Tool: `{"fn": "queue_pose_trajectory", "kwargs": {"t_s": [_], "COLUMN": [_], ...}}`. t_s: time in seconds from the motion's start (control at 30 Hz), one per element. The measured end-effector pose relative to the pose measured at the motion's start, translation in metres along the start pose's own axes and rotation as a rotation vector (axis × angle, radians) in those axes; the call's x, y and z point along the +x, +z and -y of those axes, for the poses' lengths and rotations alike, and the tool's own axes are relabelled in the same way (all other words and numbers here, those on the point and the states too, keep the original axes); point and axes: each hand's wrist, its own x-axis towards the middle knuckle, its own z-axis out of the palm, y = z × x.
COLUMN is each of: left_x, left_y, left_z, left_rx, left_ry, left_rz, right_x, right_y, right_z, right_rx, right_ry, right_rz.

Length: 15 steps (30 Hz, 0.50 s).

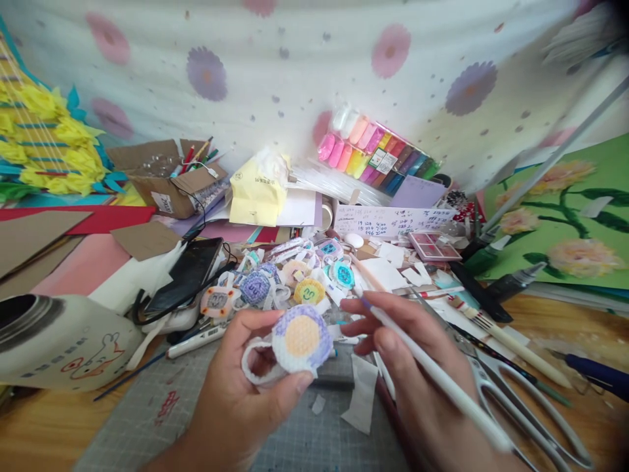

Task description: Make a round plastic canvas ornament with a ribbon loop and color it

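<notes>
My left hand point(246, 393) pinches a handmade toy watch point(301, 335) between thumb and fingers. Its round face has a pale orange centre, a purple and white rim, and a white strap curled into a loop at the left. To the right, my right hand point(417, 354) holds a white marker point(442, 377) with a purple tip end, slanting up to the left. The tip end is apart from the watch face. Behind both hands lies a pile of similar toy watches, among them a purple one point(255, 286), a yellow one point(309, 292) and a blue one point(343, 275).
A grey cutting mat point(142, 419) lies under my hands. Scissors point(525, 413) and brushes lie at the right. On the left stand a painted jar point(73, 344) and a black phone point(189, 272). A cardboard box point(162, 187) and a colourful clay pack point(378, 151) are behind.
</notes>
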Motion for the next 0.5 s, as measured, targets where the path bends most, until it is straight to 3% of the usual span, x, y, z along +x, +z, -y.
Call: {"fn": "queue_pose_trajectory", "kwargs": {"t_s": [0.17, 0.37, 0.5], "left_x": [-0.003, -0.003, -0.006], "left_y": [0.005, 0.008, 0.008], "left_z": [0.003, 0.012, 0.013], "left_rx": [0.012, -0.095, -0.117], "left_ry": [0.091, 0.091, 0.08], "left_rz": [-0.043, 0.085, 0.111], "right_x": [0.008, 0.014, 0.016], "right_y": [0.011, 0.015, 0.015], "right_z": [-0.013, -0.008, -0.006], "right_rx": [0.4, 0.495, 0.488], "right_ry": [0.322, 0.396, 0.402], "right_rz": [0.105, 0.047, 0.035]}}
